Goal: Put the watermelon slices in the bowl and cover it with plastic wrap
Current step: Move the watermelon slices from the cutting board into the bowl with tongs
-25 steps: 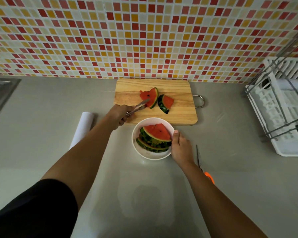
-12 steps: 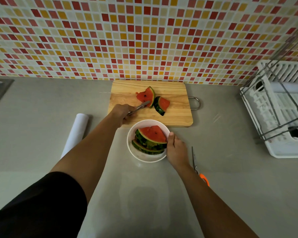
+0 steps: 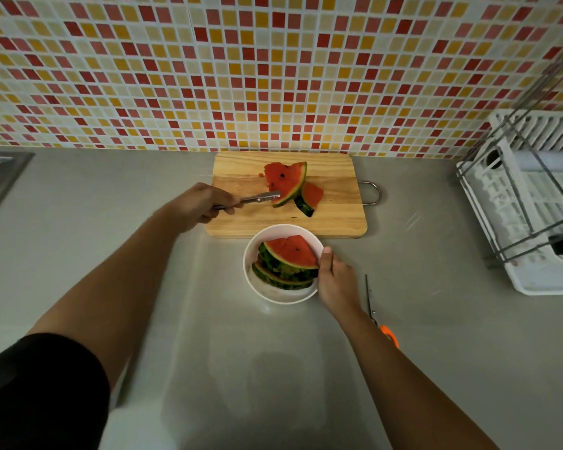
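Transfer step in hand. Your left hand (image 3: 205, 203) is curled round the handles of the metal tongs (image 3: 260, 198), whose tips are closed on the near corner of a watermelon slice (image 3: 285, 181) on the wooden cutting board (image 3: 338, 206); whether it has cleared the wood cannot be told. A second slice (image 3: 311, 196) lies just to its right, touching or tucked under it. The white bowl (image 3: 250, 254) sits just near of the board with several slices (image 3: 290, 254) stacked in it, rinds toward you. Your right hand (image 3: 335, 282) grips the bowl's right rim, thumb on the edge, steadying it. Scissors (image 3: 371, 303) lie right of that hand and a dish rack (image 3: 533, 271) stands far right. My read: two slices left to move, wrapping not begun. Next move calls for a firm pinch, a lift, and a short carry toward you, setting the slice flat on the stack. No plastic wrap plainly in view.
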`<state>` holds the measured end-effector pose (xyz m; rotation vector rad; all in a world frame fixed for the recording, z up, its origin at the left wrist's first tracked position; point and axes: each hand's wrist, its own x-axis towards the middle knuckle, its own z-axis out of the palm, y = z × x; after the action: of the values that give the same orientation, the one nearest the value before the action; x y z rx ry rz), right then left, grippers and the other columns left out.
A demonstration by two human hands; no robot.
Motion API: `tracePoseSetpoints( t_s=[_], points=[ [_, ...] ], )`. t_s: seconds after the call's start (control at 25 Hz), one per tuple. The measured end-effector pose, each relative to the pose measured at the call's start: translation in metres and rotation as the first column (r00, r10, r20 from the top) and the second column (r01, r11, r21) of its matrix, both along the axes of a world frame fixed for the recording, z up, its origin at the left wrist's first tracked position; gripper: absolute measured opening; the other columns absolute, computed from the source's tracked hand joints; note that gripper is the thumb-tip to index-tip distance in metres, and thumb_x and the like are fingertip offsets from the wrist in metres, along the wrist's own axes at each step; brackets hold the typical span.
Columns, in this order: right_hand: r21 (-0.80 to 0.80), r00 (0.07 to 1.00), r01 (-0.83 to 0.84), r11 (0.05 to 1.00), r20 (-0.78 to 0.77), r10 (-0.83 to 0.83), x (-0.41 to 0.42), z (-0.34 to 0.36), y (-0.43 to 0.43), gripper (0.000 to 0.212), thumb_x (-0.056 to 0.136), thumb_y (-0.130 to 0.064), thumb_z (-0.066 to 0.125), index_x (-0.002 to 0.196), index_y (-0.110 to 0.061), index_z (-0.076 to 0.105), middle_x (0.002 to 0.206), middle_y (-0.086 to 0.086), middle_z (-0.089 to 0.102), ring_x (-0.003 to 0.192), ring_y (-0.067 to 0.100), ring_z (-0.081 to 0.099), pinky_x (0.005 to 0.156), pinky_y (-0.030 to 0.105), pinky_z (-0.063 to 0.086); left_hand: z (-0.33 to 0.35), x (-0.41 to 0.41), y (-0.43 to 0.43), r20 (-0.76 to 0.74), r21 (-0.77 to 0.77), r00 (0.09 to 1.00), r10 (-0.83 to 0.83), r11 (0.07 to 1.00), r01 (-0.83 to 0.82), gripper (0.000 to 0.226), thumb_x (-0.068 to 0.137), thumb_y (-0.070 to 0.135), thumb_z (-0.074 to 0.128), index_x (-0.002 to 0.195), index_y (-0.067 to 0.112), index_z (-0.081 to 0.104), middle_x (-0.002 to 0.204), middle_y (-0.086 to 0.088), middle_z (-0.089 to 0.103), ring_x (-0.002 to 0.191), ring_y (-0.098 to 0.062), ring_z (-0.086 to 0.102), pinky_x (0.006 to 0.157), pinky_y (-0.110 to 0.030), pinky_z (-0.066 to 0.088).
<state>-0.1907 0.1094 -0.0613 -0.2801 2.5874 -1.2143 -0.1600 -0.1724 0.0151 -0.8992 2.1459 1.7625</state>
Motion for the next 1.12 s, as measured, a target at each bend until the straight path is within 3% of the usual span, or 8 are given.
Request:
tracePoseSetpoints(
  t_s=[0.16, 0.28, 0.44, 0.6, 0.76, 0.84, 0.96, 1.12],
  points=[
    [-0.02, 1.0, 0.002, 1.0, 0.03, -0.001, 0.0, 0.0, 0.001, 0.048, 0.099, -0.039, 0.022, 0.076, -0.013, 0.055, 0.072, 0.005, 0.056, 0.07, 0.024, 0.052, 0.064, 0.03, 0.034, 0.033, 0.015, -0.028, 0.15, 0.082, 0.881, -0.449, 0.894, 0.441, 0.027, 0.088, 0.022, 0.057, 0.071, 0.014, 0.075, 0.052, 0.004, 0.053, 0.039, -0.006, 0.032, 0.039, -0.014, 0.026],
    [-0.036, 0.999, 0.023, 0.999, 0.044, -0.022, 0.001, 0.0, -0.001, 0.05, 0.099, -0.04, 0.02, 0.075, -0.014, 0.055, 0.072, 0.006, 0.057, 0.071, 0.025, 0.053, 0.065, 0.03, 0.035, 0.034, 0.011, -0.023, 0.287, 0.093, 0.786, -0.547, 0.833, 0.545, 0.02, 0.087, 0.022, 0.06, 0.08, 0.013, 0.076, 0.065, -0.002, 0.061, 0.044, -0.007, 0.031, 0.041, -0.014, 0.025],
    [-0.039, 0.999, 0.021, 0.999, 0.04, -0.02, 0.001, -0.001, 0.0, 0.053, 0.099, -0.041, 0.018, 0.075, -0.014, 0.056, 0.078, 0.011, 0.061, 0.077, 0.028, 0.056, 0.068, 0.031, 0.038, 0.035, -0.002, -0.004, 0.323, 0.026, 0.784, -0.531, 0.833, 0.553, 0.018, 0.089, 0.021, 0.06, 0.083, 0.013, 0.075, 0.066, -0.002, 0.062, 0.045, -0.007, 0.028, 0.042, -0.017, 0.021],
    [-0.039, 0.999, 0.031, 0.999, 0.04, -0.03, 0.001, -0.001, 0.0, 0.056, 0.099, -0.042, 0.018, 0.083, -0.011, 0.062, 0.081, 0.01, 0.061, 0.077, 0.027, 0.054, 0.068, 0.032, 0.039, 0.057, 0.01, 0.001, 0.282, -0.266, 0.823, -0.493, 0.784, 0.56, 0.023, 0.087, 0.023, 0.063, 0.067, 0.023, 0.074, 0.063, 0.006, 0.066, 0.046, -0.007, 0.042, 0.044, -0.012, 0.03],
    [-0.044, 0.999, 0.028, 0.999, 0.028, -0.027, 0.0, -0.003, -0.002, 0.054, 0.099, -0.04, 0.018, 0.084, -0.011, 0.061, 0.089, 0.016, 0.066, 0.084, 0.033, 0.059, 0.068, 0.033, 0.039, 0.065, 0.046, 0.01, 0.109, -0.731, 0.813, -0.571, 0.508, 0.455, 0.023, 0.085, 0.032, 0.065, 0.105, 0.022, 0.072, 0.094, 0.012, 0.067, 0.077, -0.006, 0.059, 0.07, -0.016, 0.042],
    [-0.037, 0.999, 0.033, 0.999, 0.027, -0.032, 0.0, -0.002, -0.002, 0.051, 0.099, -0.04, 0.019, 0.081, -0.014, 0.059, 0.089, 0.017, 0.066, 0.085, 0.034, 0.059, 0.068, 0.032, 0.037, 0.057, 0.069, 0.031, -0.012, -0.86, 0.736, -0.677, 0.382, 0.338, 0.031, 0.085, 0.037, 0.066, 0.111, 0.022, 0.07, 0.097, 0.006, 0.07, 0.08, -0.015, 0.064, 0.07, -0.028, 0.05],
    [-0.023, 1.0, 0.022, 0.999, 0.019, -0.022, 0.0, -0.002, -0.001, 0.048, 0.099, -0.04, 0.019, 0.078, -0.017, 0.056, 0.086, 0.016, 0.065, 0.084, 0.034, 0.059, 0.066, 0.031, 0.035, 0.035, 0.086, 0.051, 0.032, -0.954, 0.691, -0.722, 0.183, 0.236, 0.035, 0.088, 0.04, 0.06, 0.117, 0.022, 0.067, 0.099, -0.001, 0.071, 0.084, -0.023, 0.068, 0.062, -0.032, 0.052],
    [-0.005, 1.0, 0.017, 1.0, 0.019, -0.017, -0.001, -0.002, -0.001, 0.053, 0.099, -0.041, 0.018, 0.086, -0.011, 0.06, 0.082, 0.013, 0.062, 0.084, 0.034, 0.059, 0.066, 0.03, 0.034, 0.027, 0.09, 0.028, 0.005, -0.946, 0.752, -0.659, 0.241, 0.217, 0.03, 0.09, 0.034, 0.058, 0.117, 0.023, 0.068, 0.1, -0.002, 0.071, 0.084, -0.024, 0.067, 0.064, -0.032, 0.052]
  ],
)
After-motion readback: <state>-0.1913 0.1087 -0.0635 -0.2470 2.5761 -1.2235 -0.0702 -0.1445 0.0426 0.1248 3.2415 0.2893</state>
